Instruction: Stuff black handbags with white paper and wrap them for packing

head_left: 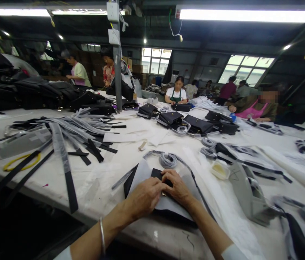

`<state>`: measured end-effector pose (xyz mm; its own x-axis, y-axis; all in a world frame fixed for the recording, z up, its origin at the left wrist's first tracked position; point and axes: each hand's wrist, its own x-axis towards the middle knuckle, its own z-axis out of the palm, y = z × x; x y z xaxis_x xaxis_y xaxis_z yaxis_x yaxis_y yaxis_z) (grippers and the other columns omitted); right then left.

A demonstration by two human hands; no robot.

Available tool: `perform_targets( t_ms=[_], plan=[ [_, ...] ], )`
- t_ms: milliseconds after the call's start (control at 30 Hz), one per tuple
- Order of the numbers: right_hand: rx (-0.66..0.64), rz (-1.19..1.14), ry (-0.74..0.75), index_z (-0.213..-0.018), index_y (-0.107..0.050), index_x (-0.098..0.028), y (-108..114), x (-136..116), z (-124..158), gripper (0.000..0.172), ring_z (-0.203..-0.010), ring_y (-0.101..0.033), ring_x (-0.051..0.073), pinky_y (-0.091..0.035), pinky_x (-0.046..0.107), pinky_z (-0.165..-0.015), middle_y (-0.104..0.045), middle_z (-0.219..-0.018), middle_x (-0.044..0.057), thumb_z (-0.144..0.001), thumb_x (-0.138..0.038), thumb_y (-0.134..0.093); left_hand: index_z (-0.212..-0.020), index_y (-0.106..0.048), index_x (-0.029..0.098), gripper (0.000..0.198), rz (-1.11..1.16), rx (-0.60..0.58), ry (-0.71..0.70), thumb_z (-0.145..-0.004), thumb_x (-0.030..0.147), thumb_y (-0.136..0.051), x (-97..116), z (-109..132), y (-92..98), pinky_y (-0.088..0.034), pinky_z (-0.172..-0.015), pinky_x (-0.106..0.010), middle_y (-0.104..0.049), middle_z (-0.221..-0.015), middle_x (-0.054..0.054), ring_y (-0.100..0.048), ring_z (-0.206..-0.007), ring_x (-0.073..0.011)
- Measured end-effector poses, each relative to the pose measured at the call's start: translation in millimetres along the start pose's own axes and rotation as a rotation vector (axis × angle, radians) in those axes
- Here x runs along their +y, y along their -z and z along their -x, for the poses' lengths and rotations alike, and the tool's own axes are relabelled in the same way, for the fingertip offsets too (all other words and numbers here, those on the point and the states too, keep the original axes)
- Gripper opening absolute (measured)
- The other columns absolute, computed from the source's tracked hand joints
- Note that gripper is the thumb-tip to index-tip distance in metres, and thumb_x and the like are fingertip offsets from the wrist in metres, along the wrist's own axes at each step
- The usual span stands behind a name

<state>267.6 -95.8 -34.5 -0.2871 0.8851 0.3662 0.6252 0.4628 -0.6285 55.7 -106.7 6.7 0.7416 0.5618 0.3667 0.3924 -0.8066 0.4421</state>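
A black bag (pixel 130 182) lies flat near the table's front edge, mostly covered by a sheet of grey-white wrapping paper (pixel 144 169). My left hand (pixel 144 198) rests on the paper with its fingers curled, fingertips pressed at the bag's middle. My right hand (pixel 178 187) meets it from the right, fingers bent and pinching at a small black flap or clasp there. What lies between the fingertips is too small to make out. A coiled wrapped strap (pixel 168 160) lies just beyond the bag.
Black straps in clear sleeves (pixel 68 137) and a yellow loop (pixel 19 162) spread at left. A small tub (pixel 219 169) and grey metal stand (pixel 249 191) sit right. Finished black bags (pixel 198 124) line the far side, where other people sit working. A pole (pixel 117 57) rises mid-table.
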Motion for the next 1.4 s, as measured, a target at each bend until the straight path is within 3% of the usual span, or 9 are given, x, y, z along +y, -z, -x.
perform_targets(
  t_ms=[100, 467, 633, 733, 933, 1133, 1400],
  plan=[
    [-0.009, -0.060, -0.032, -0.084, -0.066, -0.023, 1, -1, 1, 0.007, -0.118, -0.053, 0.025, -0.038, 0.044, -0.105, -0.063, -0.117, 0.007, -0.086, -0.029, -0.069, -0.125, -0.055, 0.020, 0.033, -0.005, -0.082, -0.061, -0.092, 0.014, -0.054, 9, 11, -0.8, -0.041, -0.112, -0.035, -0.057, -0.130, -0.007, -0.050, -0.127, -0.0219],
    [-0.143, -0.254, -0.135, -0.085, -0.070, -0.023, 14, -6, 1, 0.005, -0.130, -0.047, 0.025, -0.031, 0.045, -0.114, -0.058, -0.131, 0.007, -0.082, -0.020, -0.067, -0.140, -0.045, 0.018, 0.061, -0.131, -0.167, -0.026, -0.089, 0.041, -0.069, 6, 25, -12.9, -0.035, -0.116, -0.044, -0.048, -0.147, -0.011, -0.042, -0.138, -0.0293],
    [-0.141, -0.167, -0.112, -0.079, -0.070, -0.023, 9, -4, 1, 0.010, -0.128, -0.048, 0.026, -0.033, 0.046, -0.112, -0.058, -0.128, 0.008, -0.079, -0.013, -0.067, -0.120, -0.058, 0.019, 0.041, -0.176, -0.228, 0.018, -0.088, 0.042, -0.071, 15, 15, -6.9, -0.045, -0.103, -0.041, -0.063, -0.121, -0.007, -0.058, -0.114, -0.0266],
    [-0.109, -0.124, -0.088, -0.080, -0.072, -0.022, 11, -6, 1, 0.014, -0.123, -0.051, 0.026, -0.037, 0.045, -0.110, -0.060, -0.126, 0.008, -0.077, -0.010, -0.067, -0.106, -0.062, 0.020, 0.030, -0.183, -0.270, 0.015, -0.088, 0.043, -0.070, 18, 10, 0.8, -0.049, -0.094, -0.037, -0.065, -0.110, -0.005, -0.061, -0.104, -0.0250],
    [-0.223, -0.026, 0.075, -0.084, -0.075, -0.024, 23, -23, 4, 0.015, -0.102, -0.061, 0.022, -0.046, 0.038, -0.094, -0.071, -0.098, 0.004, -0.079, -0.010, -0.071, -0.116, -0.061, 0.023, 0.030, -0.115, -0.279, 0.022, -0.091, 0.040, -0.066, 12, 14, 4.5, -0.049, -0.092, -0.033, -0.062, -0.118, -0.006, -0.061, -0.105, -0.0234],
    [-0.231, 0.107, 0.145, -0.098, -0.077, -0.029, 20, -26, 10, 0.017, -0.100, -0.060, 0.021, -0.048, 0.036, -0.089, -0.071, -0.103, 0.004, -0.087, -0.019, -0.070, -0.123, -0.060, 0.026, 0.036, 0.002, -0.210, 0.031, -0.089, 0.036, -0.068, 5, 23, 1.8, -0.047, -0.099, -0.033, -0.059, -0.124, -0.005, -0.058, -0.112, -0.0235],
    [-0.235, 0.128, 0.228, -0.082, -0.074, -0.024, 16, -31, 8, 0.018, -0.091, -0.059, 0.020, -0.046, 0.036, -0.086, -0.071, -0.087, 0.003, -0.093, -0.020, -0.059, -0.112, -0.062, 0.024, 0.031, -0.005, -0.200, 0.044, -0.085, 0.034, -0.072, 7, 26, -2.2, -0.047, -0.097, -0.034, -0.061, -0.116, -0.004, -0.058, -0.107, -0.0233]
  ],
)
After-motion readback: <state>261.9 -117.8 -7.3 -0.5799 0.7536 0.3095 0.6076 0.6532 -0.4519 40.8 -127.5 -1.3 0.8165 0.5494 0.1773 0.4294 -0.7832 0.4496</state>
